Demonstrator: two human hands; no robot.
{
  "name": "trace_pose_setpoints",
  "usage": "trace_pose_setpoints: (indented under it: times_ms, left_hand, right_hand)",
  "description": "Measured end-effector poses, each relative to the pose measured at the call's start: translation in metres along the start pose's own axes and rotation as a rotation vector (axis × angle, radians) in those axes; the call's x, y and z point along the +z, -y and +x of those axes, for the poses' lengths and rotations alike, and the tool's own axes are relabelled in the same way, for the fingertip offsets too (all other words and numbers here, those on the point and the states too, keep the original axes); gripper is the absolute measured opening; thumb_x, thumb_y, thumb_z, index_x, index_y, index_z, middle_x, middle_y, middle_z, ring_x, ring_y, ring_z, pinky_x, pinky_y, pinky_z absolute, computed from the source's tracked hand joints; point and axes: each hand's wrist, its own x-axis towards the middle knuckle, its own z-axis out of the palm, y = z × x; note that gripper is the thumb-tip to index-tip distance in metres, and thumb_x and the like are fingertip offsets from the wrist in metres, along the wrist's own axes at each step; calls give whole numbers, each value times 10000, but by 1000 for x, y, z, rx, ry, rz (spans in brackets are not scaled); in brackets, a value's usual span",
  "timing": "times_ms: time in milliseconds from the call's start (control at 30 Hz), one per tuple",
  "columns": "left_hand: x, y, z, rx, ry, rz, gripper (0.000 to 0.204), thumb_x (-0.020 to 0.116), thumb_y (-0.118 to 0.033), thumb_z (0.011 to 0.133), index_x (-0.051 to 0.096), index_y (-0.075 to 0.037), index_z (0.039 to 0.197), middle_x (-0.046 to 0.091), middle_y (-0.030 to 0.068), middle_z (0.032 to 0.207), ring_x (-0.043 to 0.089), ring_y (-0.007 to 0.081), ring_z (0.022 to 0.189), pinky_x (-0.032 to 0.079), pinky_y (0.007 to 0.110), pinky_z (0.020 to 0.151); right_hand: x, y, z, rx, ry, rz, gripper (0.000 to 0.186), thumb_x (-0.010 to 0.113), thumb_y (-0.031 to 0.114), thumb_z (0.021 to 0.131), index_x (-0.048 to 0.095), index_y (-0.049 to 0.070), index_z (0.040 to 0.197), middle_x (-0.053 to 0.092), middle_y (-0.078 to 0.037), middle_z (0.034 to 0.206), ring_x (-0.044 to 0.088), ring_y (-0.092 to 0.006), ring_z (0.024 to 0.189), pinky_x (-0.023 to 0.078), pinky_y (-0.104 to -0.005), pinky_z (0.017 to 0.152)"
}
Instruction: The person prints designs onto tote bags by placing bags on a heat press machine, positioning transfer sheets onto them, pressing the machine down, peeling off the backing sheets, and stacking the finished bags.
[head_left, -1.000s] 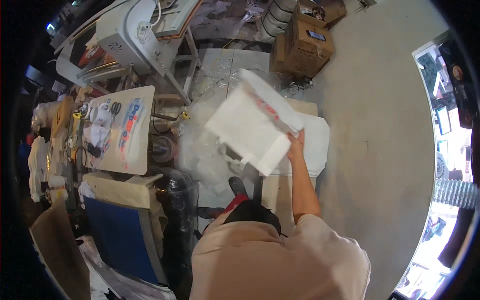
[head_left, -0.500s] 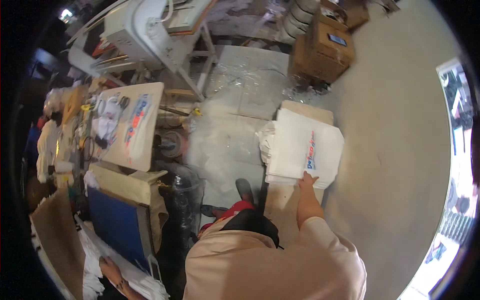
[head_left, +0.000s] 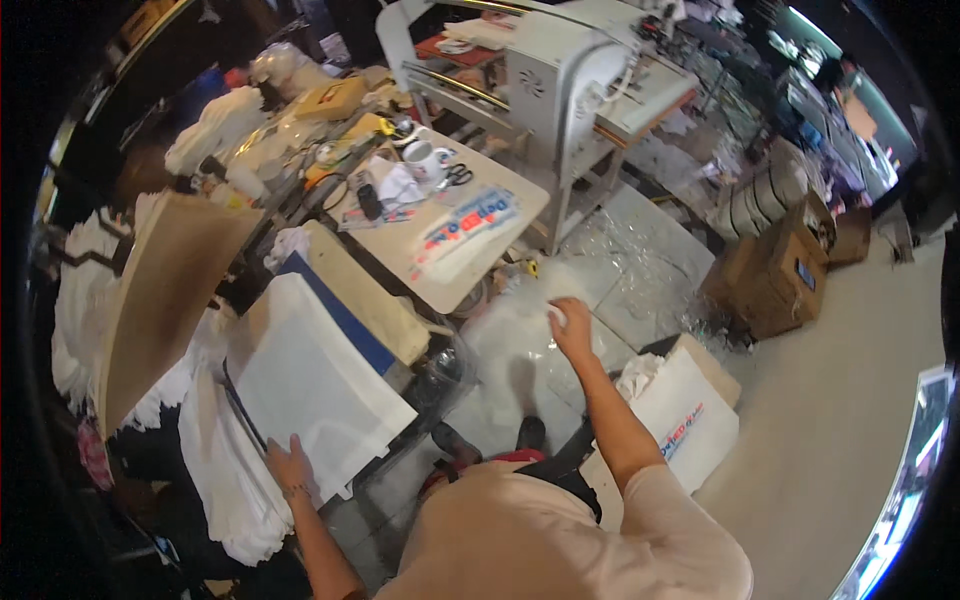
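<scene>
Moved since the earlier frame: right hand, then resting on the printed white stack, is now raised over the floor; left hand is now at a white cloth, and this cloth covers most of the blue pad, bare before; the view has swung left.
White cloth: on the left side of the scene, spread flat over the blue pad, a strip of blue showing along its far right side.
Long axis: from far left to near right, with the left hand beside the near left long edge.
From the left fingers: the cloth stretches away far and to the right.
From the right fingers: the cloth lies left and nearer, well apart.
Nearer hand: the left, at the cloth's edge.
Left fingers: extended along that edge; whether they pinch it I cannot tell.
Right fingers: loosely curled, thumb apart, nothing visible held.
White pile: hanging folds just left of the left hand.
Printed white stack: on the right, near the right forearm, print uppermost.
Tabletop: beyond the pad, far side, carrying a mug and scissors.
</scene>
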Motion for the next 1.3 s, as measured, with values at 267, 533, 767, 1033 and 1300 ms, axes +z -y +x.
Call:
trace_pose_setpoints:
  times_ms: [267,533,767,1033,1300]
  left_hand:
    - [28,89,-55,-212,-187,-326,601,751,-281,883,548,104,1298,589,273,1262,578,407,1175,448,452,1026]
    - [0,51,-87,-351,41,-978,265,618,-172,996,575,26,1167,652,99,1041,601,164,936,480,316,823]
    - [9,39,-49,-472,-4,-1107,339,672,-180,957,560,0,1222,611,50,1088,556,151,996,458,326,878]
    - [39,61,-48,-328,-179,-905,270,640,-108,950,577,-8,1193,607,25,889,542,98,758,474,284,663]
    - [58,83,-52,-252,-318,-847,365,713,-199,901,595,-34,1204,604,13,810,550,118,733,462,286,662]
  right_hand:
    - [130,48,172,-473,221,-362,475,630,92,800,601,58,1273,573,-180,1377,526,-379,1284,403,-480,1078]
    - [130,43,201,-576,497,-277,366,606,104,843,664,13,1193,651,-188,1265,630,-363,1139,502,-419,989]
    - [116,45,214,-364,554,-251,211,628,159,862,746,61,1007,718,-169,1039,684,-340,975,540,-420,845]
    - [112,73,230,-211,528,-24,168,694,165,883,743,13,830,702,-170,731,701,-322,691,520,-385,631]
    - [139,207,222,-319,286,234,279,645,5,877,693,20,1151,725,-205,1002,718,-310,874,549,-369,782]
